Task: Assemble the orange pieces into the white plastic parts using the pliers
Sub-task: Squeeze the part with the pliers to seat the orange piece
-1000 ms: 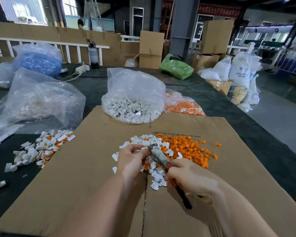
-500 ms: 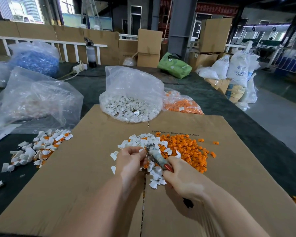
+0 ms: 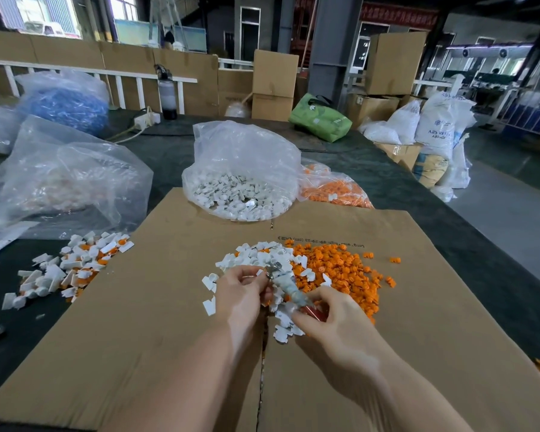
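Observation:
A heap of loose white plastic parts [image 3: 262, 255] lies on the cardboard sheet [image 3: 156, 307], with a heap of orange pieces [image 3: 340, 272] touching it on the right. My right hand [image 3: 328, 319] grips the pliers [image 3: 289, 288] by their red handles; the jaws point up-left. My left hand [image 3: 240, 294] pinches a small part at the plier jaws; the part itself is mostly hidden by my fingers. More white parts [image 3: 282, 325] lie under my hands.
A pile of white parts with orange inserts [image 3: 72, 269] sits on the dark table left of the cardboard. Behind stand a clear bag of white parts [image 3: 240, 194], a bag of orange pieces [image 3: 334, 190] and a large clear bag [image 3: 63, 176].
My right hand has slid up the pliers, so the black handle end is now hidden under it. Both hands stay over the white heap, close together.

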